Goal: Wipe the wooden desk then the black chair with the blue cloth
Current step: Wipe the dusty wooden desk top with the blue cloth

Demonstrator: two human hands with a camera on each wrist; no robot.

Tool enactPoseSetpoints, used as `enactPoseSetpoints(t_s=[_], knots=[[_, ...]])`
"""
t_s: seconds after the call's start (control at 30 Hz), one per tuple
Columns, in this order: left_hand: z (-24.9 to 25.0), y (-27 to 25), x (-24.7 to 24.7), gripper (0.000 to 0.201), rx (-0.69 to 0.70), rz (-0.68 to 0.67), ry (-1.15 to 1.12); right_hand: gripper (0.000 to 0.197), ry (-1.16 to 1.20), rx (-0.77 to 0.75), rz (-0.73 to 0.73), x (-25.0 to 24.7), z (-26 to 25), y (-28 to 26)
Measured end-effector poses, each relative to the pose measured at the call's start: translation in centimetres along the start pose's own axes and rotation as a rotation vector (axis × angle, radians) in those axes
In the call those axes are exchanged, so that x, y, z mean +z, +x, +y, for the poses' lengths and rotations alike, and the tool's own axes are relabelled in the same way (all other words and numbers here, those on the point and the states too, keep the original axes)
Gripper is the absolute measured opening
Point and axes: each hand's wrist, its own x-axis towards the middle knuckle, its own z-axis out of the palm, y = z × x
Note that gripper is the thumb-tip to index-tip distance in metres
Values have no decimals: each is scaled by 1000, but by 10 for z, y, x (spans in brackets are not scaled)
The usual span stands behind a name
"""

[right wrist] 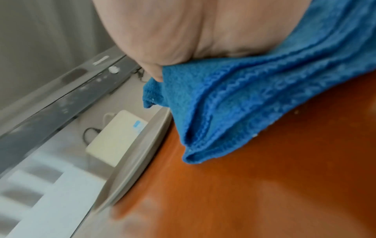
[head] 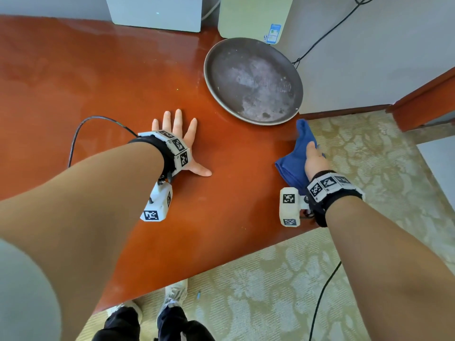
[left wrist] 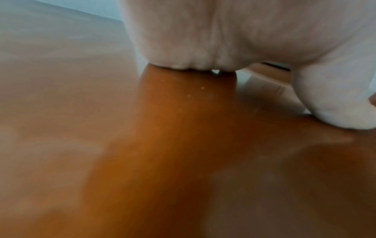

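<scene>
I can read no writing: the blue-and-white label on the cream box at 12 o'clock is too small, and the square black-and-white markers on my wrist bands carry only patterns.

The worktop is glossy orange-red wood, with faint specks in the left wrist view. Its right edge runs along a patterned beige carpet; a pale wall with a red-brown skirting board stands at 1 to 2 o'clock. A round, worn grey tray sits at 1 o'clock on the worktop, its rim overhanging the right edge, just in front of the cream box. A second white box stands at 11 o'clock. A black cable hangs down the wall.

My left hand lies flat on the worktop near the centre, fingers spread and straight, holding nothing.

My right hand presses the blue cloth at 3 o'clock on the worktop's right edge, just below the tray; whether its fingers curl round the cloth I cannot tell. The cloth is bunched in long folds, its long axis running from 6 to 12 o'clock, its far tip pointing toward the tray.
</scene>
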Motion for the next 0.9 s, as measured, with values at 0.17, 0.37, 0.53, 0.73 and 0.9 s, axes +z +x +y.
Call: enactPoseSetpoints(t_s=[0.17, 0.37, 0.53, 0.73, 0.9], knots=[[-22, -11, 4, 112, -5, 49, 3, 48, -78, -287, -46, 30, -27, -42], [-56, -29, 19, 73, -134, 158, -38, 52, -780, -842, -339, 131, -5, -131], [-36, -39, 33, 66, -95, 130, -23, 58, -881, -890, -266, 131, 27, -147], [-30, -43, 41, 71, -82, 112, 40, 59, -826, -709, -218, 91, 82, -123], [-29, -49, 40, 70, -100, 69, 68, 58, -661, -269, -63, 32, 114, -67]])
